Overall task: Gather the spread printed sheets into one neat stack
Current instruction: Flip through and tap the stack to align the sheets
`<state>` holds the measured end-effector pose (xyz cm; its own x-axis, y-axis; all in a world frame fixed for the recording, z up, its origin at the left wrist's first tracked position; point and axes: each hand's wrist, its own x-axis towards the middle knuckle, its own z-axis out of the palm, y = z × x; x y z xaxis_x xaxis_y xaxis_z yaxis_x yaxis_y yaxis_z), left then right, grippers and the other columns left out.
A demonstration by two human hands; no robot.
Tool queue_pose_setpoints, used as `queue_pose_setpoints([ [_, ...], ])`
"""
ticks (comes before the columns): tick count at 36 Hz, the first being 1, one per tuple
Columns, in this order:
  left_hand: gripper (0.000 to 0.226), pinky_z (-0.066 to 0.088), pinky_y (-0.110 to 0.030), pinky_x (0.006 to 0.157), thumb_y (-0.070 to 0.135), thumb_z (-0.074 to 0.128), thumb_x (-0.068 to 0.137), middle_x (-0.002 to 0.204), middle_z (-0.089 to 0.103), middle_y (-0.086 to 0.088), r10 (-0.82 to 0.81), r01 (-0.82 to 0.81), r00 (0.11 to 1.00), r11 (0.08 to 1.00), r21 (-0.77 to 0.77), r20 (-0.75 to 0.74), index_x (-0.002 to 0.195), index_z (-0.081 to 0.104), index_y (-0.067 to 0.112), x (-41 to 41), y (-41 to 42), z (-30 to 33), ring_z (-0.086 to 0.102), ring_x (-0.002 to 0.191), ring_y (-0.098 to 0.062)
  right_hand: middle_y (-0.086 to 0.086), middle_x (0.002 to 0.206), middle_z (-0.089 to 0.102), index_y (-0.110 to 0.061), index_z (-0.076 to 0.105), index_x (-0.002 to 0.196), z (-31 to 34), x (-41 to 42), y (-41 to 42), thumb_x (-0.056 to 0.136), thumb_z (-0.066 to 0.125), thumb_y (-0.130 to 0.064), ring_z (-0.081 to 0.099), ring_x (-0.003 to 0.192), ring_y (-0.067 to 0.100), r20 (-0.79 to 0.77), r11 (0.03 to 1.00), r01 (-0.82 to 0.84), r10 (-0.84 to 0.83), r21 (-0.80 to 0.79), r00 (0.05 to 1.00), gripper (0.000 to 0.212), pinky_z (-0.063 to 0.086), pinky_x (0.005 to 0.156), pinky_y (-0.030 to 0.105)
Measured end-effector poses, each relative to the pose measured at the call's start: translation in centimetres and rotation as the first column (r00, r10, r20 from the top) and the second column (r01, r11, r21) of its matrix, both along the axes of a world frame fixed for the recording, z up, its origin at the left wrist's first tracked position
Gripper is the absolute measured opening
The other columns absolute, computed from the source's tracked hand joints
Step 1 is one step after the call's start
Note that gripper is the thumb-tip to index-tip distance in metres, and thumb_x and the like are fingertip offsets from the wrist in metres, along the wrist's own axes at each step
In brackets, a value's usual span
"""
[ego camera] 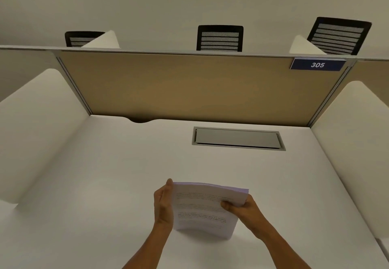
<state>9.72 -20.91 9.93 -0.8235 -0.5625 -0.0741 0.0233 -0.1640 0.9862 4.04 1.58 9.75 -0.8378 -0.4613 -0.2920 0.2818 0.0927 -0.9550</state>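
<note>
Head camera footage showed both hands holding one gathered stack of printed sheets (202,207) upright above the white desk (105,174), near the front edge of the carrel. The left hand (163,203) lay flat against the stack's left edge, fingers extended and pressed along the paper. The right hand (242,205) pinched the right side near the upper corner, thumb across the printed face and the other fingers behind the sheets. The stack's lower edge seemed to touch the desk, though blur made that hard to confirm; the text on the top page was unreadable. Farther back, a grey cable hatch (237,138) sat recessed in the desk. A tan partition panel (189,87) closed the back of the carrel, carrying a blue sign reading 305 (317,64). Three black mesh-backed chairs (220,38) stood beyond it.
</note>
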Motion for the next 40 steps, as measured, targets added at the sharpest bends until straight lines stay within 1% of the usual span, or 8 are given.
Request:
queue_pose_setpoints([
  [4, 0.059, 0.029, -0.026, 0.052, 0.059, 0.050, 0.074, 0.050, 0.041, -0.002, 0.029, -0.029, 0.999, 0.999, -0.027, 0.026, 0.052, 0.042, 0.005, -0.1, 0.3, 0.6, 0.041, 0.048, -0.010, 0.003, 0.110, 0.076, -0.030, 0.075, 0.110, -0.1, 0.0, 0.1, 0.079, 0.077, -0.028, 0.071, 0.103, 0.021, -0.006, 1.000, 0.005, -0.005, 0.007, 1.000, 0.032, 0.059, 0.087, 0.037],
  [9, 0.048, 0.040, -0.036, 0.060, 0.038, 0.043, 0.087, 0.068, 0.067, -0.022, -0.014, 0.016, 0.999, 0.999, -0.050, 0.032, 0.066, 0.073, 0.007, -0.4, 0.0, 0.3, 0.060, 0.062, -0.025, 0.001, 0.109, 0.076, -0.033, 0.077, 0.107, 0.1, 0.1, 0.1, 0.082, 0.076, -0.024, 0.071, 0.102, 0.017, -0.006, 1.000, 0.015, -0.015, 0.012, 1.000, 0.026, 0.058, 0.083, 0.030],
  [19, 0.055, 0.034, -0.033, 0.055, 0.063, 0.043, 0.077, 0.061, 0.047, -0.013, 0.007, -0.005, 0.997, 1.000, -0.028, 0.082, 0.055, 0.050, 0.013, 0.1, 0.5, 0.0, 0.048, 0.057, -0.024, -0.001, 0.108, 0.077, -0.023, 0.074, 0.113, -0.5, 0.2, 0.4, 0.090, 0.070, -0.019, 0.071, 0.101, 0.016, 0.015, 0.999, 0.021, -0.022, 0.047, 1.000, 0.025, 0.057, 0.080, 0.025],
  [23, 0.062, 0.038, -0.024, 0.050, 0.055, 0.039, 0.086, 0.057, 0.052, -0.006, 0.023, -0.022, 0.998, 1.000, -0.016, 0.061, 0.065, 0.053, -0.002, 0.2, 0.4, 0.0, 0.051, 0.052, -0.011, -0.002, 0.109, 0.077, -0.023, 0.074, 0.115, -1.2, 0.5, 0.4, 0.091, 0.068, -0.022, 0.071, 0.101, 0.015, 0.020, 0.997, 0.030, -0.031, 0.067, 0.999, 0.025, 0.057, 0.083, 0.028],
  [27, 0.040, 0.041, -0.011, 0.049, 0.037, 0.040, 0.087, 0.056, 0.060, 0.006, -0.080, 0.082, 0.996, 0.994, -0.067, 0.028, 0.069, 0.066, 0.013, 0.9, 0.4, 0.1, 0.053, 0.053, -0.002, -0.004, 0.108, 0.077, -0.027, 0.074, 0.114, -1.6, 0.5, 0.5, 0.091, 0.067, -0.024, 0.072, 0.099, 0.016, 0.022, 0.995, 0.062, -0.064, 0.083, 0.998, 0.024, 0.059, 0.084, 0.031],
  [29, 0.028, 0.047, -0.015, 0.052, 0.036, 0.049, 0.085, 0.062, 0.066, 0.005, -0.141, 0.150, 0.986, 0.982, -0.113, 0.088, 0.071, 0.070, 0.024, 1.3, 0.2, -0.6, 0.059, 0.058, -0.003, -0.005, 0.106, 0.077, -0.028, 0.073, 0.112, -1.7, 0.5, 0.5, 0.092, 0.066, -0.024, 0.072, 0.098, 0.015, 0.022, 0.994, 0.070, -0.072, 0.088, 0.997, 0.022, 0.059, 0.082, 0.030],
  [32, 0.010, 0.055, -0.019, 0.061, 0.024, 0.061, 0.092, 0.082, 0.074, 0.006, -0.185, 0.221, 0.962, 0.960, -0.174, 0.200, 0.092, 0.071, 0.024, 1.8, -0.2, -2.2, 0.069, 0.076, -0.011, -0.006, 0.106, 0.077, -0.029, 0.074, 0.111, -1.7, 0.4, 0.5, 0.091, 0.067, -0.025, 0.072, 0.096, 0.012, 0.020, 0.993, 0.080, -0.082, 0.091, 0.996, 0.021, 0.059, 0.080, 0.029],
  [40, 0.022, 0.059, -0.024, 0.070, 0.015, 0.049, 0.099, 0.100, 0.072, 0.003, -0.224, 0.279, 0.914, 0.952, -0.125, 0.338, 0.112, 0.063, 0.027, 2.5, -0.3, -4.7, 0.068, 0.094, -0.018, -0.009, 0.107, 0.076, -0.028, 0.072, 0.113, -3.1, 0.8, 0.6, 0.093, 0.064, -0.029, 0.071, 0.100, 0.015, 0.019, 0.987, 0.090, -0.093, 0.131, 0.995, 0.022, 0.060, 0.084, 0.031],
])
